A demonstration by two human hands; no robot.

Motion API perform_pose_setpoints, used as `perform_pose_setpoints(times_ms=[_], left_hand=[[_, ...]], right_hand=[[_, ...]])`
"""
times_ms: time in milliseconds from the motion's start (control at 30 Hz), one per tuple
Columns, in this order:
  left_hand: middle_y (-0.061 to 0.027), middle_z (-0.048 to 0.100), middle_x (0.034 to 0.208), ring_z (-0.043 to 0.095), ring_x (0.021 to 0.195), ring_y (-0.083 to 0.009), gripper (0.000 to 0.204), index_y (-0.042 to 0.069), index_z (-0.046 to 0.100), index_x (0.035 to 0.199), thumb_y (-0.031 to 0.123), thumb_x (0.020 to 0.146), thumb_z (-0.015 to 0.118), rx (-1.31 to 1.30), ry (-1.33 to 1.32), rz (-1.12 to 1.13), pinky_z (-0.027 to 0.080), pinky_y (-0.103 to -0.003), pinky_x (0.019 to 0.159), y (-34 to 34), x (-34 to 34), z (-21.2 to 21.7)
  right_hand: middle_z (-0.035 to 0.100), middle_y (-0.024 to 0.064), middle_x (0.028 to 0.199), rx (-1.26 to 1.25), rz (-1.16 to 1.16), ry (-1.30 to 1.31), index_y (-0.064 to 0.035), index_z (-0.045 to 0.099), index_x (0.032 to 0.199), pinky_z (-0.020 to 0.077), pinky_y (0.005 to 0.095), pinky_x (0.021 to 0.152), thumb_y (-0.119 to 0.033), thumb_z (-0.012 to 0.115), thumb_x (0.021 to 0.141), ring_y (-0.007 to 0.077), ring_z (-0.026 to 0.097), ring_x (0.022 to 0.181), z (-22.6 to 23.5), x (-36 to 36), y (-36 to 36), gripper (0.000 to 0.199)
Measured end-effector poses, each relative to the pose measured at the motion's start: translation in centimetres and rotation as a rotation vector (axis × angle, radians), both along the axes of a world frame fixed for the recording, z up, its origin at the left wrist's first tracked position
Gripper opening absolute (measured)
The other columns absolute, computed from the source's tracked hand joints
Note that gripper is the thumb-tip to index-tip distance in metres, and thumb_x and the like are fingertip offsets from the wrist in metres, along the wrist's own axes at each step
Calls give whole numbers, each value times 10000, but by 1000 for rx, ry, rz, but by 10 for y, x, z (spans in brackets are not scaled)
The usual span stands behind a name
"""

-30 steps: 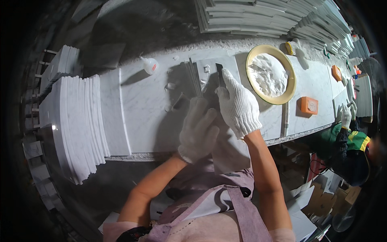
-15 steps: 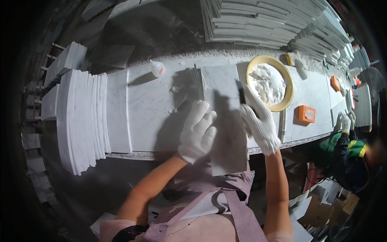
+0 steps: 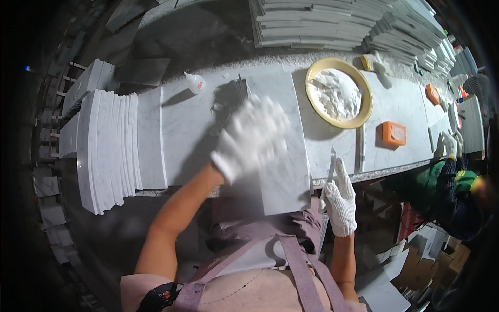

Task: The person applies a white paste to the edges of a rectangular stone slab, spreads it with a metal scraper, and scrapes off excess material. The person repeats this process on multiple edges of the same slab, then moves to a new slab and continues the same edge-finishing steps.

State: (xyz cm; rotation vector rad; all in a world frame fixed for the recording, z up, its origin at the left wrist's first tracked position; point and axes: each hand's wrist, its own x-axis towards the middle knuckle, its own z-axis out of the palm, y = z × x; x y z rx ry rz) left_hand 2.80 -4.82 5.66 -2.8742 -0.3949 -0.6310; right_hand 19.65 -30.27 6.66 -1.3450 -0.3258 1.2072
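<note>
A long grey-white marble tile [image 3: 287, 179] lies lengthwise before me, its near end jutting past the front edge of the worktable. Over its left side is my left hand [image 3: 254, 136] in a white knit glove, smeared by motion, so its fingers and any hold cannot be made out. My right hand [image 3: 341, 202], gloved too, is closed on a slim metal blade [image 3: 332, 165] pointing up and away, just right of the tile. Beyond it stands a yellow bowl [image 3: 367, 99] of white paste. Thin upright strips [image 3: 240, 87] show beside the tile's far left edge.
Stacked marble tiles [image 3: 106, 151] stand at the left, with larger stacks [image 3: 322, 26] at the back. A small white squeeze bottle [image 3: 195, 83] is on the worktable [image 3: 195, 117]. An orange box [image 3: 394, 134] lies right of the bowl. Another person's gloved hands [image 3: 451, 144] are at far right.
My left hand has moved up across the tile. My right hand has drawn back toward me from beside the bowl, and the blade now shows clearly. The whole view has shifted slightly.
</note>
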Motion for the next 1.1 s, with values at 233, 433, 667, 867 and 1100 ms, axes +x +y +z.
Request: perform_pose_setpoints(times_ms=[233, 433, 667, 867, 1100], left_hand=[[-136, 481, 1631, 378, 1555, -299, 627, 117, 511, 1555, 499, 1059, 503, -384, 18, 65, 240, -513, 1285, -2, 15, 9], [-203, 388, 1685, 303, 1591, -381, 791, 80, 428, 1613, 635, 1051, 369, -77, 154, 223, 136, -552, 1314, 72, 51, -21], [-196, 404, 1676, 253, 1604, -403, 741, 62, 450, 1602, 448, 981, 571, 2, 86, 154, 128, -574, 1310, 53, 39, -39], [-122, 349, 1726, 204, 1636, -306, 650, 162, 519, 1575, 553, 1057, 482, -715, 396, -472, 106, -512, 1331, -117, -22, 8], [-110, 475, 1632, 327, 1579, -312, 554, 156, 611, 1487, 469, 1035, 549, -737, 354, -290, 187, -489, 1303, -91, -29, 6]], right_hand=[[760, 107, 1070, -124, -57, -126, 18, 195, 1682, 523, 217, 627, -134, 649, 1015, 112, 676, 836, -3, 5, -14, 821], [564, -3, 780, -38, -158, -55, -17, 291, 1670, 433, 206, 511, -180, 709, 1014, 70, 515, 587, -19, -8, -19, 795], [567, -1, 809, -92, -226, -91, -1, 303, 1661, 455, 206, 526, -207, 726, 1017, 76, 537, 615, -27, -13, -35, 798], [576, -14, 892, -92, -270, -235, -12, 329, 1656, 487, 201, 584, -182, 662, 1061, 66, 558, 696, -42, -8, -31, 703], [591, -2, 943, -43, -284, -223, -10, 352, 1647, 486, 222, 598, -190, 677, 1059, 69, 571, 712, -44, -9, -21, 695]])
